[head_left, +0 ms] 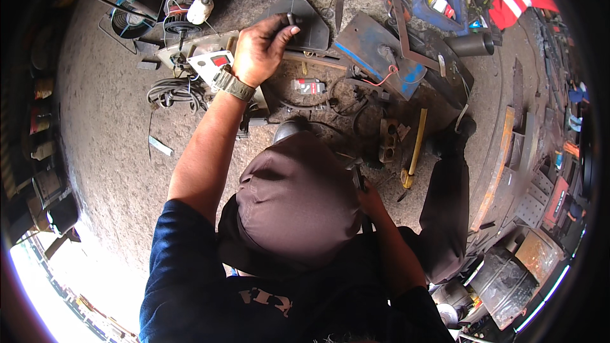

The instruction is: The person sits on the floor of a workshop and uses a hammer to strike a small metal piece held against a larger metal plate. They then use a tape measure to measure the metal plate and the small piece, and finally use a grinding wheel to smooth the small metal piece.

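Observation:
My left hand [260, 47], with a watch on its wrist, is closed in a pinch on a short dark rod [291, 20]. It holds the rod upright over a dark metal plate [310, 33] with cut corners; whether the rod touches the plate I cannot tell. Beside my bent knee, my right hand [367, 198] is closed round a dark handle-like thing, mostly hidden by the leg. Just left of the plate, under my left wrist, sits a pale metal panel [204, 67] with a red switch.
A larger plate with blue edges [381, 57] lies to the right, with a metal square [399, 19] on it. Behind stands a blue toolbox [438, 16]. Coiled cable [171, 92], a small carton [308, 86] and a yellow-handled tool [417, 146] lie on the floor.

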The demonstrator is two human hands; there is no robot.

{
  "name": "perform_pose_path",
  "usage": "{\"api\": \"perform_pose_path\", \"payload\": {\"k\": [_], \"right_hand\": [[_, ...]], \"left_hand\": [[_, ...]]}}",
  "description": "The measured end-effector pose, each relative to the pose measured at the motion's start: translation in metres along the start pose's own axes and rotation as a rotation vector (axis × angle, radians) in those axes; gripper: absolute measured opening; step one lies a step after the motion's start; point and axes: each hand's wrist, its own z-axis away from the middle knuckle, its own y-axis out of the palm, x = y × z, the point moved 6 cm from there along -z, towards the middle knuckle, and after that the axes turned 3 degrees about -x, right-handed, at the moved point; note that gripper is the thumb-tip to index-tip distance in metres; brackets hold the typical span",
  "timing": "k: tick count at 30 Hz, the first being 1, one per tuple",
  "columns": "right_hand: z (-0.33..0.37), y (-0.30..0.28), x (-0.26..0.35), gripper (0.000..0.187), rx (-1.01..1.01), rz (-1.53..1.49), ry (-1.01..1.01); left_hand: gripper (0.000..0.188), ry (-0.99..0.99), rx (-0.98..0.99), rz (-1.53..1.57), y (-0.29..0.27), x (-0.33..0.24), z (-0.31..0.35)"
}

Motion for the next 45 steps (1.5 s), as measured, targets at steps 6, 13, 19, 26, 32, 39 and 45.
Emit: {"api": "perform_pose_path", "payload": {"k": [6,13,19,26,32,39,45], "right_hand": [[-0.001,0.0,-0.003,0.049,-0.021,-0.013,-0.012],[0.001,-0.001,0.003,0.046,-0.028,-0.011,0.001],[0.004,-0.003,0.01,0.048,-0.036,0.03,0.052],[0.001,-0.004,0.008,0.048,-0.01,0.035,0.014],[-0.001,-0.001,0.002,0.047,-0.023,-0.031,-0.066],[0.0,-0.001,0.006,0.047,-0.043,0.032,-0.081],[-0.001,-0.001,0.003,0.043,-0.033,0.028,-0.054]], "left_hand": [[0.025,0.019,0.018,-0.027,0.0,-0.001,0.0],[0.026,0.017,0.037,-0.008,0.001,-0.001,-0.001],[0.026,0.008,0.065,0.013,0.001,0.002,-0.001],[0.023,0.064,0.118,-0.038,0.0,-0.012,-0.006],[0.02,0.267,0.394,-0.091,0.005,-0.036,-0.026],[0.017,0.169,0.38,-0.025,-0.003,-0.023,-0.028],[0.018,0.157,0.371,-0.021,-0.002,-0.024,-0.025]]}}
